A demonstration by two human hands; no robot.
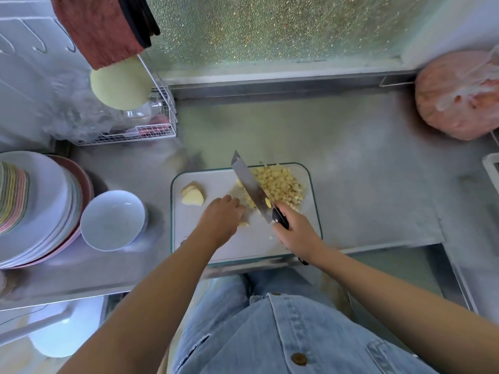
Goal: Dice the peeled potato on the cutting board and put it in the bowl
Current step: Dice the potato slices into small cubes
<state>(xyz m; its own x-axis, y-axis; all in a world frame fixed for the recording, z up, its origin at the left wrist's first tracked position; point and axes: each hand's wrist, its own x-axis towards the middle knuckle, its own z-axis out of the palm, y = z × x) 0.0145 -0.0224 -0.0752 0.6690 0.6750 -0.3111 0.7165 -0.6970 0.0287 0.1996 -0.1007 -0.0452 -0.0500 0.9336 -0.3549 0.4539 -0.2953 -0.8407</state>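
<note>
Cutting board (243, 245) lies on the steel table (364, 184). Right hand (295, 230) — grip wrapped round the black handle of the knife (248, 182), blade slanting across the board's middle, a yellow scrap stuck to it. Left hand (222, 217) — grip curled, fingertips down on potato pieces (249, 203) just left of the blade. Diced potato (282, 184) is heaped at the board's far right corner; potato slices (192, 196) sit at its far left. White bowl (113, 220) stands on the table, just left of the board.
</note>
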